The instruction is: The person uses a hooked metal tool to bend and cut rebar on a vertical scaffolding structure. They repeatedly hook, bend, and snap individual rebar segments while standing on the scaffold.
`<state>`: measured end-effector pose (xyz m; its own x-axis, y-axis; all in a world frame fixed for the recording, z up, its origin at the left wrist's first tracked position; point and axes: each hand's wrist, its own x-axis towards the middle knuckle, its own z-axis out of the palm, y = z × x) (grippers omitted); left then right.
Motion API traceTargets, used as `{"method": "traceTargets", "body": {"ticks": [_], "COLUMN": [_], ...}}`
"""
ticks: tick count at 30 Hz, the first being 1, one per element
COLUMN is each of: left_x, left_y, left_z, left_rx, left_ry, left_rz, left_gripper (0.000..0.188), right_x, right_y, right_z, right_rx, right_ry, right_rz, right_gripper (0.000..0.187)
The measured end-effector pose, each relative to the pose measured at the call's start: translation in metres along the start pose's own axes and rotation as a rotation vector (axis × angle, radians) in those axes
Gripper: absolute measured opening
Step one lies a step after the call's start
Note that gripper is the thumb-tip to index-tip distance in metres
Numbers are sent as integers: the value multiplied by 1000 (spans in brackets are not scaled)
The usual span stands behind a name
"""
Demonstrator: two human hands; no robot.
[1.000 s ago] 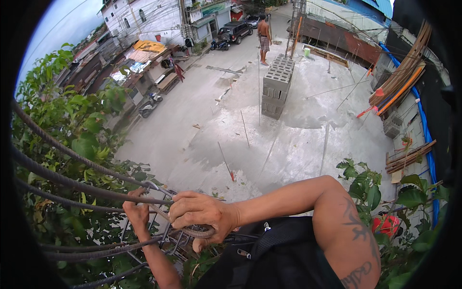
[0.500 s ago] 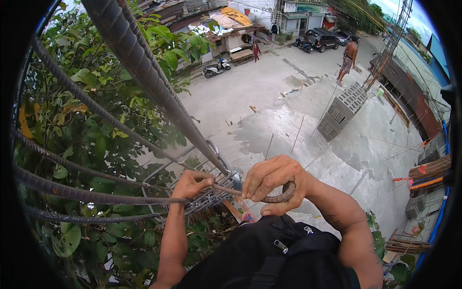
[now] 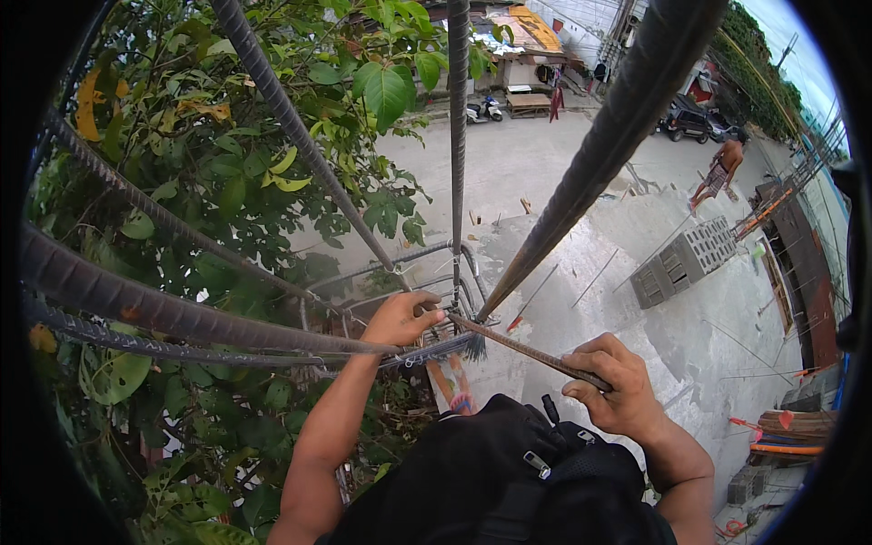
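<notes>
My right hand [image 3: 616, 385] is closed round the near end of a ribbed steel rod [image 3: 522, 349], which slants up and left to the rebar column. At the rod's far tip, my left hand [image 3: 405, 318] is closed with thumb and forefinger close together; whatever they pinch is too small to make out. Around it rise several thick upright rebars [image 3: 457, 136], spreading toward the view's edges. Square steel stirrups [image 3: 400, 262] ring these bars lower down. Beside the corner bar hangs a bundle of thin tie wire [image 3: 476, 345].
Leafy branches [image 3: 227, 182] crowd the left side. Far below lies a concrete surface [image 3: 536, 173] with a stack of hollow blocks [image 3: 683, 259] and thin rods standing up. Another person [image 3: 720, 171] stands beyond the blocks. My foot [image 3: 462, 402] is on a wooden plank [image 3: 441, 381].
My right hand has moved right and down along with the rod's end, away from my left hand. My view has turned, so the bars and street have shifted right.
</notes>
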<state>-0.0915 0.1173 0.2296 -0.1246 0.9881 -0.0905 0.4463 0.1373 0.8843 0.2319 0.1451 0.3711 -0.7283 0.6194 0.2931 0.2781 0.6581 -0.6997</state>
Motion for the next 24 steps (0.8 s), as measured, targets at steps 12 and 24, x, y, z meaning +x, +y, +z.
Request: {"method": "traceTargets", "body": {"ticks": [12,24], "left_x": [48,68], "left_y": [46,41], "left_z": [-5,-10], "left_rx": [554,544], "left_ry": [262,145], "left_rz": [142,-61], "left_gripper": [53,27], "right_x": [-16,-23], "right_y": [21,61], "right_z": [8,57], "right_rx": [35,867], "right_ry": [-255,-279], "right_rz": [336,991], "right_gripper": [20,30]}}
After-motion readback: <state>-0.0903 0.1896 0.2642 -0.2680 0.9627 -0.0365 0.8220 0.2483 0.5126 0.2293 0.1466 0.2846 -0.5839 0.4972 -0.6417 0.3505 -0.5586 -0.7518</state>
